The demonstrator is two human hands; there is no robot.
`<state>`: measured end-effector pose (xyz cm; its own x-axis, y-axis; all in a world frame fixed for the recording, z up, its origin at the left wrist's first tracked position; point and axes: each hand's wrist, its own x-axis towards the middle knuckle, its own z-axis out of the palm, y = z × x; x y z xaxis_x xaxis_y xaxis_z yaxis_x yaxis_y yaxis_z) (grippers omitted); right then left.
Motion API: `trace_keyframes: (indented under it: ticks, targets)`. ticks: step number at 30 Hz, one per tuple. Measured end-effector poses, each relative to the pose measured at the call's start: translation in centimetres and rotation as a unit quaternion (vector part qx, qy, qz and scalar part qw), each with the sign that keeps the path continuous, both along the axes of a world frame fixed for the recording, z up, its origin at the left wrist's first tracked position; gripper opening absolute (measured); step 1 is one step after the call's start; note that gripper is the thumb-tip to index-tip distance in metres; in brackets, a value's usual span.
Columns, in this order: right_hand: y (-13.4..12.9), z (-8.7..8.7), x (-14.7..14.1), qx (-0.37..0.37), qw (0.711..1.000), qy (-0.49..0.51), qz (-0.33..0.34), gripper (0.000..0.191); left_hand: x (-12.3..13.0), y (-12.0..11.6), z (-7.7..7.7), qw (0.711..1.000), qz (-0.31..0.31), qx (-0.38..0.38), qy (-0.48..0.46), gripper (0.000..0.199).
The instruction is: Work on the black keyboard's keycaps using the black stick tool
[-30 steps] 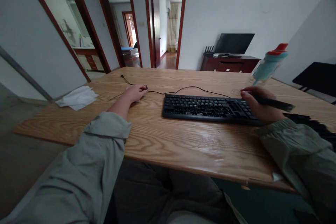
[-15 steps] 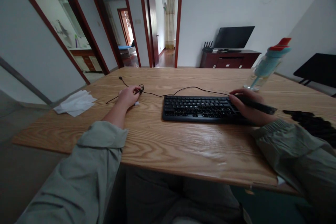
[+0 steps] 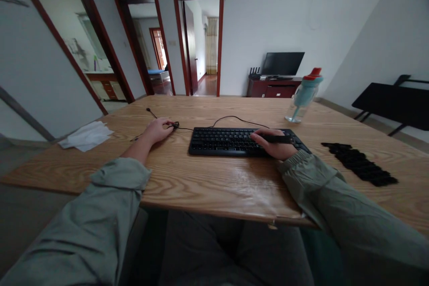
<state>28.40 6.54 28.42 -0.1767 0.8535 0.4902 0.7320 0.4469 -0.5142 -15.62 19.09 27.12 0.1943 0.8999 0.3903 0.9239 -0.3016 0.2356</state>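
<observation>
A black keyboard [image 3: 221,140] lies on the wooden table in front of me, its cable [image 3: 231,117] running behind it to a tied bundle on the left. My left hand [image 3: 159,130] rests on the table with its fingers closed at that bundle. Over the keyboard's right half, my right hand [image 3: 272,145] is closed around a slim black handle-like tool [image 3: 279,139]. The tool points right; its exact kind is unclear, and my hand hides some keys. The cable's plug [image 3: 148,110] lies beyond my left hand.
White tissues [image 3: 86,136] lie at the table's left. A bottle [image 3: 303,96] with a red and blue top stands behind the keyboard's right end. A dark, fuzzy-edged black item [image 3: 360,164] lies at the right. The table's front edge [image 3: 214,216] is close to my lap.
The view has turned right and tilted up a little. My right hand, with the black tool, has moved left along the keyboard toward its middle. My left hand stays at the cable bundle.
</observation>
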Motion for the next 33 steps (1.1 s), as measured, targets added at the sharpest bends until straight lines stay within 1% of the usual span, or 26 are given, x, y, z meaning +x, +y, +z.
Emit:
trace_keyframes:
  ticks: [2,4,5,6,8,10,13,14,16,18,19,21,24,27,29,33]
  targets:
    - [0.4,-0.8,-0.1,0.001,1.000,0.025,0.019,0.029,1.1,-0.3,0.1,0.999,0.024,0.028,0.004,0.041]
    - [0.8,-1.7,-0.6,-0.001,0.998,0.042,0.055,0.037,2.6,-0.9,0.2,0.996,0.071,0.050,0.015,0.041]
    - [0.9,-2.0,-0.8,0.000,0.997,0.044,0.071,0.040,3.6,-1.2,0.3,0.995,0.082,0.054,0.021,0.041]
    - [0.9,-2.3,-1.1,-0.002,0.995,0.041,0.088,0.042,4.7,-1.6,0.4,0.995,0.079,0.054,0.026,0.041]
    - [0.8,-2.4,-1.6,-0.003,0.993,0.035,0.114,0.041,7.2,-2.4,0.7,0.997,0.042,0.048,0.038,0.045]
    - [0.4,-2.1,-2.0,0.000,0.991,0.042,0.128,0.040,10.0,-3.2,1.0,0.998,0.002,0.048,0.037,0.045]
    - [-0.1,-1.2,-2.4,0.015,0.990,0.084,0.108,0.037,13.8,-3.6,1.3,0.997,-0.050,0.063,0.015,0.043]
    - [-0.1,-1.0,-2.6,0.014,0.990,0.100,0.100,0.036,14.7,-3.6,1.3,0.997,-0.068,0.045,0.006,0.044]
    - [0.3,-0.6,-3.2,0.002,0.988,0.122,0.093,0.034,16.1,-3.2,1.1,0.994,-0.104,-0.018,-0.007,0.048]
    - [0.9,-0.5,-3.9,-0.021,0.987,0.133,0.089,0.034,16.8,-2.7,0.8,0.989,-0.132,-0.070,-0.003,0.049]
    - [1.2,-0.5,-4.3,-0.029,0.987,0.135,0.082,0.032,16.9,-2.5,0.6,0.987,-0.139,-0.081,0.002,0.048]
    - [1.8,-0.6,-5.1,-0.035,0.988,0.139,0.064,0.024,16.8,-2.3,0.4,0.986,-0.142,-0.082,0.014,0.045]
    - [2.3,-0.9,-5.8,-0.020,0.989,0.141,0.039,0.016,16.4,-2.3,0.2,0.987,-0.139,-0.080,0.020,0.045]
    - [2.7,-1.3,-5.6,-0.021,0.989,0.137,0.051,0.013,16.1,-2.3,0.2,0.985,-0.149,-0.086,0.017,0.045]
    - [3.0,-1.5,-5.1,-0.043,0.987,0.140,0.069,0.013,16.0,-2.3,0.2,0.984,-0.153,-0.091,0.020,0.047]
    - [3.6,-1.9,-4.1,-0.075,0.980,0.160,0.091,0.021,16.0,-2.4,0.2,0.983,-0.157,-0.094,0.035,0.050]
